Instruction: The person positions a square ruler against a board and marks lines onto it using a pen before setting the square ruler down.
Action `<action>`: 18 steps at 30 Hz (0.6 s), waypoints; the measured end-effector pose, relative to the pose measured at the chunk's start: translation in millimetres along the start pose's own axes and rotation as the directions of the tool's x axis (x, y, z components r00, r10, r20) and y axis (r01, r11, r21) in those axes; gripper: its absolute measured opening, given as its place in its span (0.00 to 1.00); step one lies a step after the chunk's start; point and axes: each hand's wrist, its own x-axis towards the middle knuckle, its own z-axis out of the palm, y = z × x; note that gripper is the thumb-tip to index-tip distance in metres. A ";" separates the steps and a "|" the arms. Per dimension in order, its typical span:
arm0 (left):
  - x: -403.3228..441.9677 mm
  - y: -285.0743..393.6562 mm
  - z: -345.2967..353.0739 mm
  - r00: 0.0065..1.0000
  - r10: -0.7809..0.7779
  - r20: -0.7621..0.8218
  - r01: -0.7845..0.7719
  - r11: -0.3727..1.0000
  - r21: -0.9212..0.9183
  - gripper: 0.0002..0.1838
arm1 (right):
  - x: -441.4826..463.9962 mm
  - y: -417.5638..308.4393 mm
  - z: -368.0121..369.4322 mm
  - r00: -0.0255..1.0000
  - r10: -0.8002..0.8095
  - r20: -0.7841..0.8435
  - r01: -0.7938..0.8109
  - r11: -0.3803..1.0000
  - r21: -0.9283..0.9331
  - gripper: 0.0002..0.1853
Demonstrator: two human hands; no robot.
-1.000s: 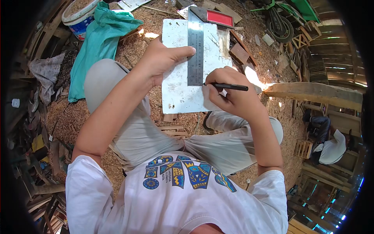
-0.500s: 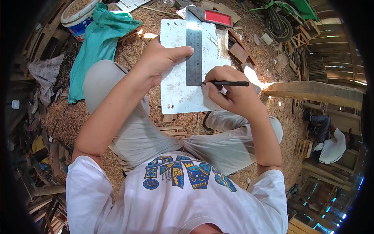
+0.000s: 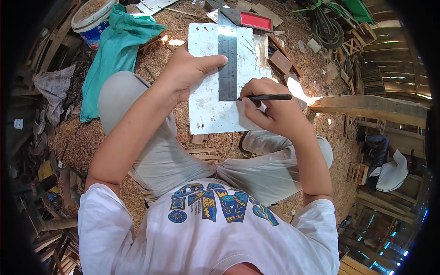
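Note:
A white, scuffed board [image 3: 206,112] lies in front of my crossed legs. Across it runs the metal blade of a try square [image 3: 228,68], whose red and dark stock [image 3: 254,20] sits against the board's far edge. My left hand [image 3: 188,68] clasps the board's left side, thumb pressing the blade down and the other fingers hidden beneath. In my right hand [image 3: 270,103] is a black pen [image 3: 272,97], its tip on the board beside the blade's near right corner.
Wood shavings [image 3: 156,59] cover the floor. A teal cloth [image 3: 114,55] and a white-and-blue bucket [image 3: 94,23] are at the far left. Wood offcuts [image 3: 280,62] lie right of the board, near a wooden beam [image 3: 366,110]. Another person [image 3: 389,172] sits at the far right.
My pen has shifted very slightly left beside the blade. My left hand, the try square and the board look almost unmoved. The person at the right has shifted their upper body a little.

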 end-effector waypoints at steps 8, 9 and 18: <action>-3.2 4.2 2.9 1.000 0.000 -0.023 0.000 1.000 0.017 0.19 | -1.3 -2.9 -1.6 0.999 0.039 0.037 -0.039 0.999 -0.003 0.07; -2.9 3.8 2.2 1.000 -0.006 -0.012 0.006 1.000 0.009 0.19 | -0.8 -1.8 -0.9 0.999 0.039 0.036 -0.039 0.999 -0.002 0.07; -5.2 5.0 3.9 1.000 -0.023 0.015 0.022 0.998 0.061 0.22 | 1.7 2.3 -1.7 0.998 0.061 -0.020 -0.060 0.996 0.063 0.07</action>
